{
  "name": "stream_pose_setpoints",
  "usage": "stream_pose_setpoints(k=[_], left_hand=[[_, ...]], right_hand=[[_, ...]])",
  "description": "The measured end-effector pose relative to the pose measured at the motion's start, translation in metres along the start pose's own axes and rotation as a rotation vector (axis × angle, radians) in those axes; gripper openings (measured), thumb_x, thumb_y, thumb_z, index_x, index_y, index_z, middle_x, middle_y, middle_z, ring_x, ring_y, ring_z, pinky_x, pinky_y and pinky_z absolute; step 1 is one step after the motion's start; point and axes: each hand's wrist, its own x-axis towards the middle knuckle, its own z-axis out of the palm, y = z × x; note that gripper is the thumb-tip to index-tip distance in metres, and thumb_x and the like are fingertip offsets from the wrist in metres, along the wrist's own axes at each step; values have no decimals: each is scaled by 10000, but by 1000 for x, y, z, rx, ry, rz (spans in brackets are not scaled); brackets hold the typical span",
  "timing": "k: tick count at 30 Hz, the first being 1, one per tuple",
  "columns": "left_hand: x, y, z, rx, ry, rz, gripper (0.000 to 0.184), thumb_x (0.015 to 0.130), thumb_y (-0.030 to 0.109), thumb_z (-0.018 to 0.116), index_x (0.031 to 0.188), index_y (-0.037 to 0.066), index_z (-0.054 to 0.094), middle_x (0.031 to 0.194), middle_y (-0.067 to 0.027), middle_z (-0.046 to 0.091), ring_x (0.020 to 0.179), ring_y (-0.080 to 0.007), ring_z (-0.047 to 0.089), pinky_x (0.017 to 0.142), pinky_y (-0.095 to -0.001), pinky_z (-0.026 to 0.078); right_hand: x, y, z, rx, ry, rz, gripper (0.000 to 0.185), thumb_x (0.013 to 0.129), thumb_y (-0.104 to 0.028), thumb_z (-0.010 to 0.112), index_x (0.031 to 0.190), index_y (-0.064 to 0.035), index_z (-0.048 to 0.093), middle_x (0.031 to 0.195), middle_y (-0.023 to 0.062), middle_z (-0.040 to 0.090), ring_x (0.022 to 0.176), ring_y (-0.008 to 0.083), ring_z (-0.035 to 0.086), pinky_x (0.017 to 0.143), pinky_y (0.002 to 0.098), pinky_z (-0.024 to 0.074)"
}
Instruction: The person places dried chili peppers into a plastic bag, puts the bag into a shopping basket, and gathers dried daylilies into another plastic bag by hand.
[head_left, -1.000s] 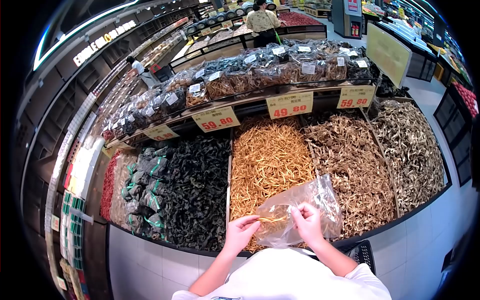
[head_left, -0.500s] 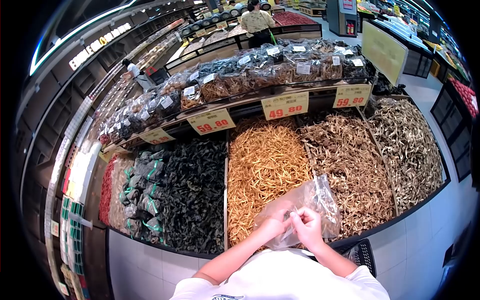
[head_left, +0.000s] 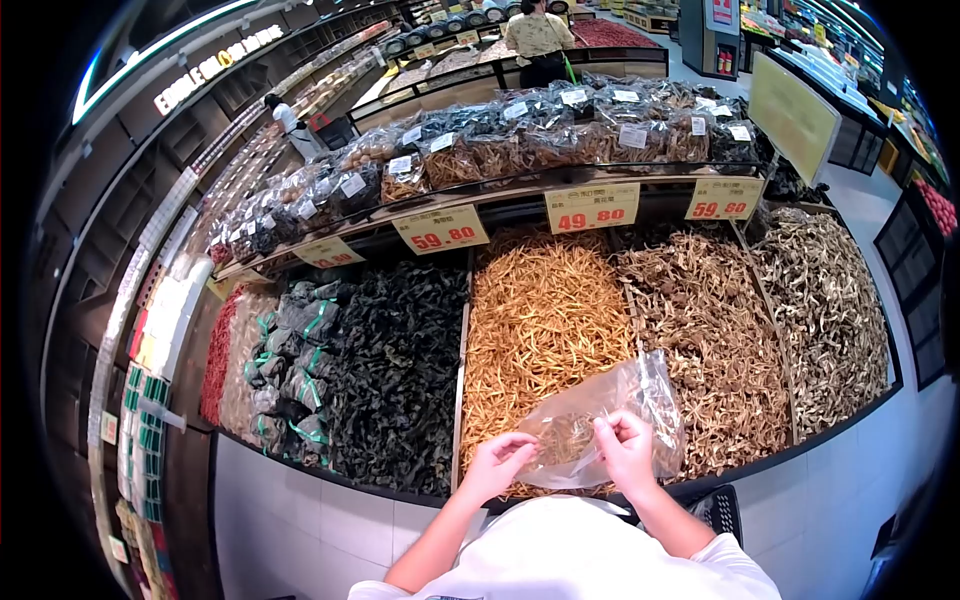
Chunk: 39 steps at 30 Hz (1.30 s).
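Note:
A clear plastic bag [head_left: 575, 425] spreads between my two hands, over the front of the golden dried strips and the brown dried pieces to their right. My left hand [head_left: 495, 467] is at the bag's left edge, thumb and forefinger closed on the thin film. With bent fingers, my right hand [head_left: 625, 447] pinches the bag near its middle. Through the film the dried goods behind show, so any contents are hard to make out. The golden dried strips [head_left: 550, 320] fill the bin straight ahead; brown dried pieces [head_left: 700, 320] fill the bin beside it.
Black dried pieces [head_left: 400, 380] and green-tied dark bundles [head_left: 305, 360] lie to the left. Pale dried slices [head_left: 820, 300] are at the far right. Price cards [head_left: 592, 208] hang below a shelf of packed bags [head_left: 540, 145]. Two people [head_left: 540, 45] stand farther off.
My hands have parted from their pinch together; the left moved left and the right slightly right, with the bag spread between them. The view has shifted slightly.

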Motion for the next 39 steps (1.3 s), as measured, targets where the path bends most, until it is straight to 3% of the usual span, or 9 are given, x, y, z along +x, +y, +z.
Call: stream_pose_setpoints(k=[6,19,20,21,24,27,29,35,39], left_hand=[[-8,-14,-10,-107,261,-10,172,999,62,635,1138,-36,655,1040,-87,721,948,-137,693,852,-276,565],[18,-19,-45,17,216,-28,251,958,118,708,1177,6,659,1029,-50,700,919,-116,664,835,-271,557],[25,-18,-49,58,192,-51,399,936,150,737,1282,16,592,1177,-105,657,980,-149,662,840,-305,572],[31,-19,-51,58,178,-42,399,936,150,737,1282,16,592,1177,-105,657,980,-149,662,840,-305,572],[57,-25,-55,283,246,64,693,877,243,798,1435,33,444,1368,-181,534,1078,-226,648,849,-351,581],[85,-14,-54,489,285,106,751,854,305,802,1457,45,438,1343,-206,527,1132,-288,631,896,-375,564],[104,-7,-52,657,352,164,806,822,404,802,1452,44,451,1356,-215,514,1244,-362,546,1037,-441,471],[140,-11,-42,831,393,175,724,818,369,803,1392,32,521,1311,-208,562,1235,-370,549,1037,-443,469],[152,-27,-47,717,383,296,502,825,227,779,1250,11,622,1221,-197,621,1147,-365,606,982,-428,502]], right_hand=[[-3,-8,1,-14,3,-7,222,1003,-127,660,813,-59,568,650,-43,571,515,10,494,461,186,380],[-22,-12,25,-72,82,16,185,998,-115,664,845,-51,582,660,-43,571,521,16,486,470,192,371],[-23,-11,27,-74,91,4,185,998,-115,664,845,-51,582,660,-43,571,521,16,486,470,192,371],[-24,-11,28,-82,97,9,175,997,-114,665,854,-47,590,663,-44,573,524,17,491,472,191,373],[-30,-13,32,-101,133,19,152,995,-112,666,876,-39,608,670,-44,579,528,19,499,476,190,378],[-36,-12,35,-117,173,29,126,993,-113,667,909,-27,630,682,-39,589,530,23,507,481,190,386],[-38,-12,38,-130,205,31,127,994,-118,667,913,-26,633,685,-38,591,532,26,512,485,192,391],[-29,-19,57,-116,340,-27,128,992,-127,671,925,-29,625,689,-27,597,536,39,530,491,202,406],[-21,-19,63,-175,338,-33,131,992,-129,674,924,-30,619,695,-23,603,536,42,536,494,203,413]])
